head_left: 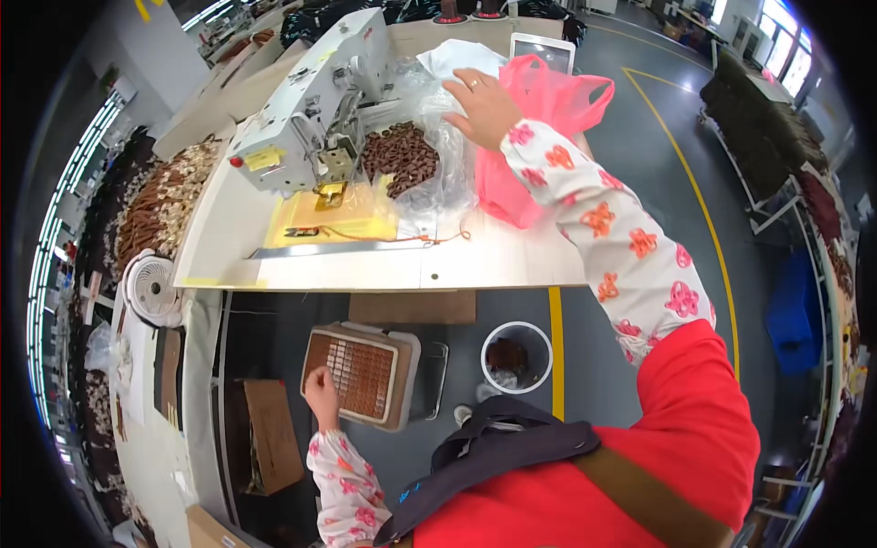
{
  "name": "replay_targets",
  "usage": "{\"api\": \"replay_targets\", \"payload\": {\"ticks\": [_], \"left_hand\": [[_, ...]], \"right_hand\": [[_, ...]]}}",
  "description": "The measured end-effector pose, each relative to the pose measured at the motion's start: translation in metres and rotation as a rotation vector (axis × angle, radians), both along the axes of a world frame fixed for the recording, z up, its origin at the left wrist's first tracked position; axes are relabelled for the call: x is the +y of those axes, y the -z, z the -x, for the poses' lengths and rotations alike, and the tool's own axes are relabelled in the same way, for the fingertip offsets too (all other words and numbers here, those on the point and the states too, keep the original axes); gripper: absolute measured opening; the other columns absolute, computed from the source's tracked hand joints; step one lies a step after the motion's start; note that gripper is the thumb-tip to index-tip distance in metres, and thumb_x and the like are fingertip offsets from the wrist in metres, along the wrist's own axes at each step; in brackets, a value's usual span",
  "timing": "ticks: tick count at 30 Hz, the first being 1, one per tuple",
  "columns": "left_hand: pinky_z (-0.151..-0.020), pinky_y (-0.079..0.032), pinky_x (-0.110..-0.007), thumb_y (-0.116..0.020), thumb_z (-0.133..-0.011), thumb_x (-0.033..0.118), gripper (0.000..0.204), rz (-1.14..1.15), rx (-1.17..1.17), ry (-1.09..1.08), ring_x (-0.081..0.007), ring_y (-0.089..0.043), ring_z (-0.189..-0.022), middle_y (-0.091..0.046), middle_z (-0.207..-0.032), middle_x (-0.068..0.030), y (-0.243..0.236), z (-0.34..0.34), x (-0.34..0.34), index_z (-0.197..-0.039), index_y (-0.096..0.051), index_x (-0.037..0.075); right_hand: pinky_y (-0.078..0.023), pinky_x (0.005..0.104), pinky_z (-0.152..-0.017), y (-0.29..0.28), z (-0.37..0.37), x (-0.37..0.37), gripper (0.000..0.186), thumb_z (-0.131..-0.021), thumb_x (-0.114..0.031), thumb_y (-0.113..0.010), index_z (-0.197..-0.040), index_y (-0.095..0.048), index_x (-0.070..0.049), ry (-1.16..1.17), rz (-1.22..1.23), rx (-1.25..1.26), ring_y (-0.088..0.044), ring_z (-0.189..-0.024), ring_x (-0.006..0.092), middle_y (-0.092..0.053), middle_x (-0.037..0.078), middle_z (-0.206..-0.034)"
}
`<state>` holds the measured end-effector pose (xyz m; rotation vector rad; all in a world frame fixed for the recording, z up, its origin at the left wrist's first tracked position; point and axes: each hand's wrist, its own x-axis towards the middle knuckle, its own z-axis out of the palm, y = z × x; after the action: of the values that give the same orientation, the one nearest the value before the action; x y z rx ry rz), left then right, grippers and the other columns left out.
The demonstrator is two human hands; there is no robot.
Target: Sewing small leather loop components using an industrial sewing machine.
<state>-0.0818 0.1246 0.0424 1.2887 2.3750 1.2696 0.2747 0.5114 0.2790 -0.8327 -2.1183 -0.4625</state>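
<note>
My right hand [481,108], fingers spread, reaches over a clear plastic bag [429,132] beside a pink plastic bag [512,192]; a white sheet [461,57] lies just beyond. Small brown pieces [399,160] fill part of the clear plastic. At their left stands a white sewing machine [301,100], with a yellow sheet [311,215] and small thread snips [301,232] in front. My left hand [320,391] hangs below the tabletop with curled fingers, in front of a brown gridded pedal [361,370]; whether it holds anything I cannot make out.
The pale tabletop [502,265] has a tablet [542,47] at its back. Below are a white bucket [516,333] and a cardboard box [274,438]. A white fan [153,288] stands left. Right, beyond a yellow floor line, are a blue bin [792,310] and racks [749,128].
</note>
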Motion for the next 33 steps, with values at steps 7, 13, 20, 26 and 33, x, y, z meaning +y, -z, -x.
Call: {"api": "replay_targets", "payload": {"ticks": [7, 13, 20, 26, 33], "left_hand": [[-0.087, -0.037, -0.038, -0.056, -0.081, 0.017, 0.032, 0.024, 0.063, -0.097, -0.0326, -0.047, -0.100, -0.053, -0.103, -0.0199, 0.027, 0.000, 0.169, -0.103, -0.053, -0.006], [-0.093, -0.030, -0.046, -0.050, -0.085, 0.027, 0.051, 0.183, 0.350, -0.346, -0.0434, -0.038, -0.108, -0.040, -0.115, -0.0345, 0.037, 0.069, 0.218, -0.116, -0.040, -0.013], [-0.093, -0.030, -0.046, -0.043, -0.088, 0.030, 0.047, 0.323, 0.489, -0.412, -0.0382, -0.037, -0.115, -0.038, -0.126, -0.0243, 0.039, 0.034, 0.240, -0.121, -0.042, -0.004], [-0.093, -0.030, -0.045, -0.040, -0.089, 0.031, 0.045, 0.390, 0.481, -0.395, -0.0357, -0.037, -0.116, -0.038, -0.128, -0.0207, 0.026, 0.030, 0.244, -0.123, -0.043, 0.001], [-0.095, -0.028, -0.046, -0.038, -0.089, 0.032, 0.045, 0.413, 0.490, -0.366, -0.0329, -0.034, -0.120, -0.036, -0.131, -0.0173, 0.021, 0.028, 0.243, -0.125, -0.041, 0.004]], "right_hand": [[-0.027, 0.0484, -0.096, 0.046, -0.064, 0.131, 0.052, -0.085, -0.050, -0.038, -0.116, -0.049, -0.010, 0.507, 0.252, -0.357, -0.043, -0.114, 0.0291, -0.052, 0.014, -0.116], [-0.041, 0.0445, -0.084, 0.142, -0.143, 0.120, 0.049, -0.086, -0.046, -0.034, -0.105, -0.058, -0.008, 0.657, 0.880, -0.325, -0.057, -0.094, 0.0320, -0.060, 0.016, -0.100], [-0.039, 0.0414, -0.087, 0.165, -0.165, 0.109, 0.035, -0.082, -0.032, -0.048, -0.101, -0.059, -0.005, 0.675, 0.423, -0.071, -0.046, -0.111, 0.0324, -0.044, 0.017, -0.126], [-0.029, 0.0454, -0.097, 0.176, -0.167, 0.131, 0.043, -0.085, -0.038, -0.043, -0.109, -0.056, -0.005, 0.672, 0.541, -0.242, -0.029, -0.126, 0.0306, -0.035, 0.017, -0.134], [-0.019, 0.0483, -0.103, 0.178, -0.170, 0.138, 0.048, -0.087, -0.044, -0.036, -0.112, -0.056, -0.008, 0.698, 0.646, -0.199, -0.022, -0.129, 0.0309, -0.029, 0.016, -0.137]]}}
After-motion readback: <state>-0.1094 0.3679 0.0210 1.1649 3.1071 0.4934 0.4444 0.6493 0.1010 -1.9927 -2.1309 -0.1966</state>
